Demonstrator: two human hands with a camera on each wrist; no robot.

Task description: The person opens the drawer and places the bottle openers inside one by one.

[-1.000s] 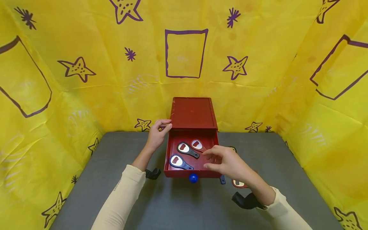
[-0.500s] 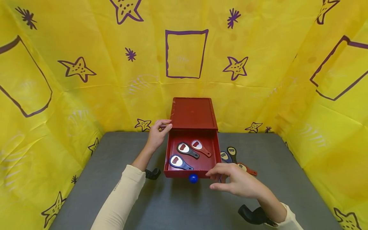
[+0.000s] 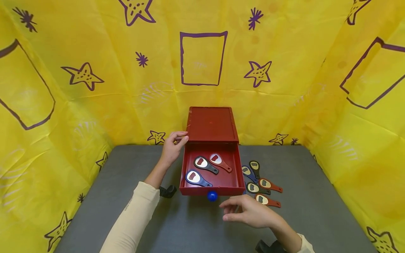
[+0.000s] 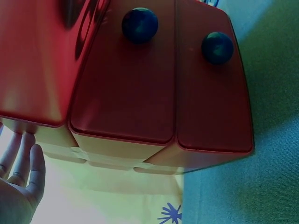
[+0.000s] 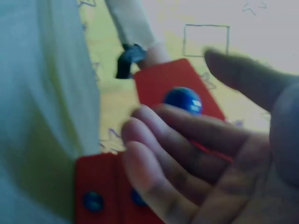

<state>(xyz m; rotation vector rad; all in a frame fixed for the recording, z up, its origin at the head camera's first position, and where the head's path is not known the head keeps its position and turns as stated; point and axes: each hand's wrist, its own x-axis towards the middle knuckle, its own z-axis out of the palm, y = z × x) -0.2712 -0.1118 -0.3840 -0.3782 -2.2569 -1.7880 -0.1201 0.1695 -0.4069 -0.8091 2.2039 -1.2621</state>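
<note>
Right hand [image 3: 250, 211] half-open, empty near blue knob [image 3: 212, 196], left hand [image 3: 172, 150] loosely open at cabinet [image 3: 212, 123], contact unclear; likely drawer [image 3: 194, 191] closing step, needs a straight push

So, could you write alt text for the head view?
Open red drawer holding three bottle openers, with more openers on the grey table at right. Left hand at the cabinet, right hand near the blue knob.

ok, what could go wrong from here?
The left grip sits at one side of the red cabinet; pushing the open top drawer might skew it.
The three loose bottle openers inside may slide if the drawer moves.
The right grip hovers near the tabletop openers and could knock them.
</note>
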